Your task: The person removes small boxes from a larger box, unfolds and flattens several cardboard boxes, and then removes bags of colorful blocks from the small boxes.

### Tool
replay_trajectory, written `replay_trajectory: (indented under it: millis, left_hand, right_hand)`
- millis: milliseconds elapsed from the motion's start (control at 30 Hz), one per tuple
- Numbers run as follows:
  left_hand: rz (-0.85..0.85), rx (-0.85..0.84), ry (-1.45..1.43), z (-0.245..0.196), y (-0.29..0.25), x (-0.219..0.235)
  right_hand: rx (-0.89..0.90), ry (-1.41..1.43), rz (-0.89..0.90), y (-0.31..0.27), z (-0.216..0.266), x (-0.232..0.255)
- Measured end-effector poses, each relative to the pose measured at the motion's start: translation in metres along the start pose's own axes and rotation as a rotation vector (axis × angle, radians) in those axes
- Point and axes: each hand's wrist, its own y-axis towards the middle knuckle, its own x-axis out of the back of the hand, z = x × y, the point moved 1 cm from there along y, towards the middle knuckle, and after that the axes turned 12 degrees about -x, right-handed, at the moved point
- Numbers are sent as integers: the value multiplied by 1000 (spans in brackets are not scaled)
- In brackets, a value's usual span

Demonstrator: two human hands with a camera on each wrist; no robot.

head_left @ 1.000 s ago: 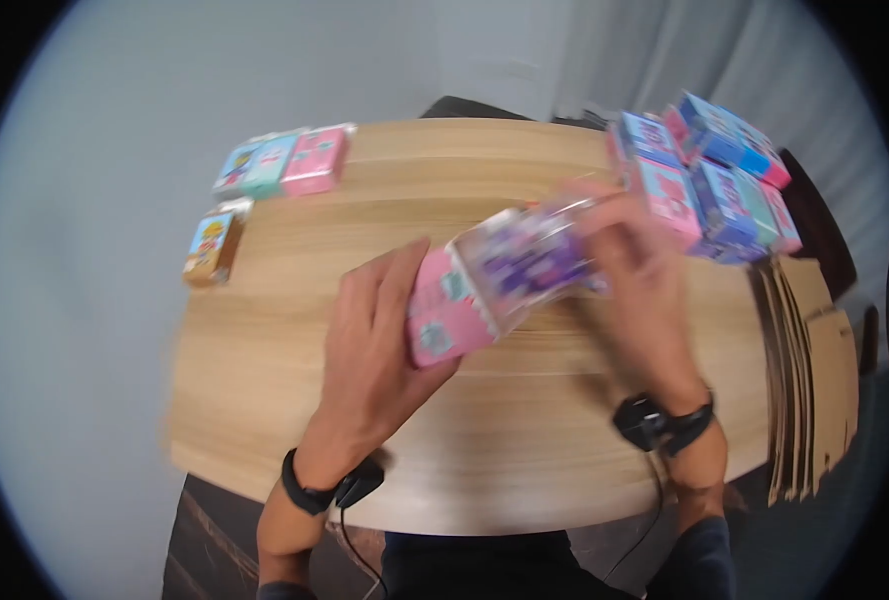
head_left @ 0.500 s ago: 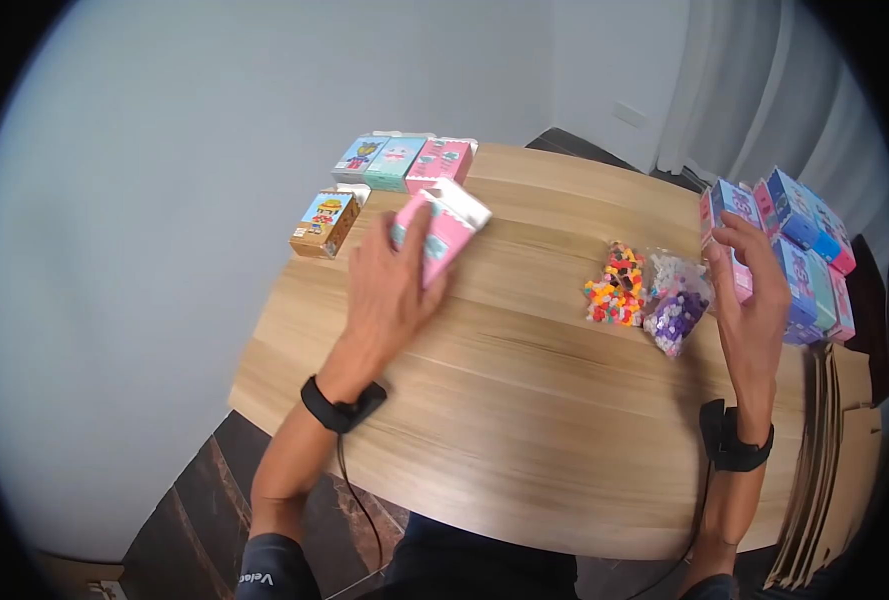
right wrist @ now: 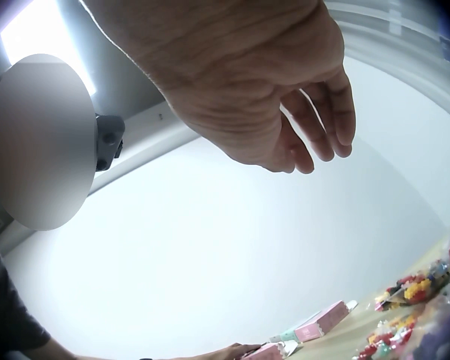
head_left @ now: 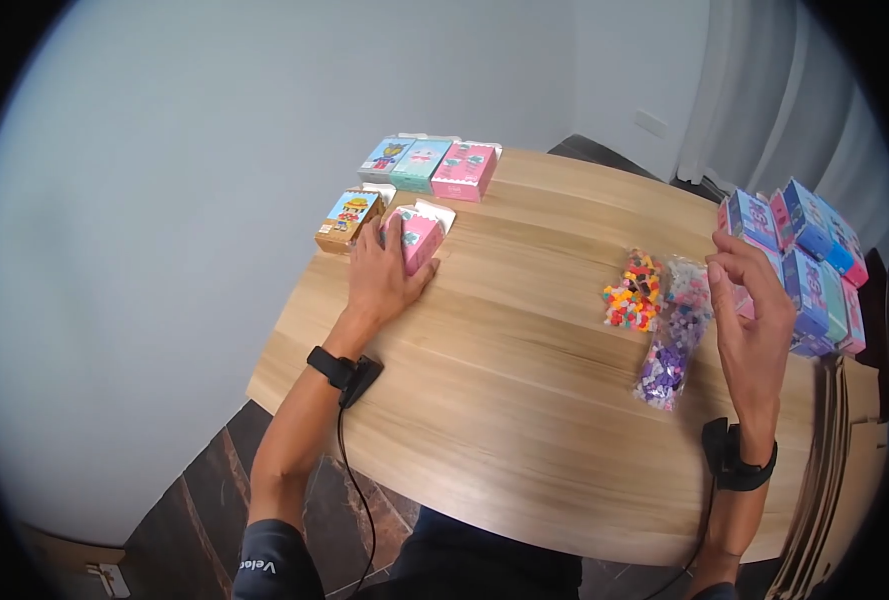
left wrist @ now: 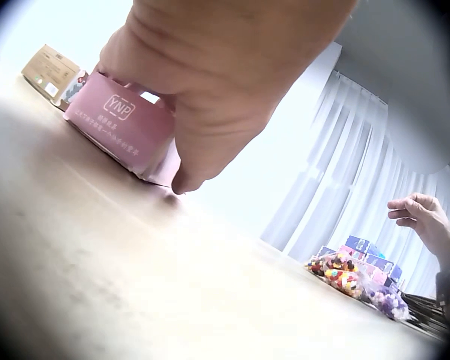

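Note:
My left hand [head_left: 377, 278] grips a pink box [head_left: 422, 238] standing on the table, with the thumb on its right side and fingers over its left. White flaps stick out at the box's far end. In the left wrist view the pink box [left wrist: 120, 124] has its lettered end towards the camera. My right hand [head_left: 755, 325] hangs above the right side of the table, fingers loosely bent and holding nothing. Beside it lie a bag of orange, red and yellow pieces [head_left: 633, 300] and a bag of purple pieces [head_left: 663, 372], with whitish bagged pieces [head_left: 687, 280] behind.
A brown box [head_left: 349, 222] stands just left of the held box. Behind are a blue-grey box [head_left: 385, 160], a mint box [head_left: 421, 166] and a pink box [head_left: 465, 172]. Stacked boxes [head_left: 807, 290] and folded cardboard [head_left: 840, 450] occupy the table's right side.
The bags left my right hand and lie on the table; the purple one now stretches nearer the front edge. My left hand has carried the pink box left, down beside the brown box.

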Motion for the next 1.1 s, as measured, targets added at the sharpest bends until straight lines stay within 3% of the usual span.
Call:
replay_trajectory:
  millis: [167,233,267,333,400,533,1067,1100]
  left_hand:
    - [-54,-1,117,14,6,14]
    - [-75,306,143,40,18,19]
    - [-74,304,142,56,23,19]
    - [136,491,-67,96,30,9]
    - [220,477,-128,130,28,-7]
    - [392,417,-153,138,30,-7]
    - [342,364,-205,111,34,18]
    - [352,435,-312,107,35,21]
  right_hand:
    - [26,-16,18,-3,5,0]
    - [3,29,50,-5,4,-2]
    - [2,28,50,-6,5,-3]
    - [54,15,80,-7,7,-5]
    - [54,19,92,-8,8,-6]
    - [69,12,108,-8,7,-6]
    - [94,35,124,-9,8,-12]
    - [93,36,121,-9,7,-13]
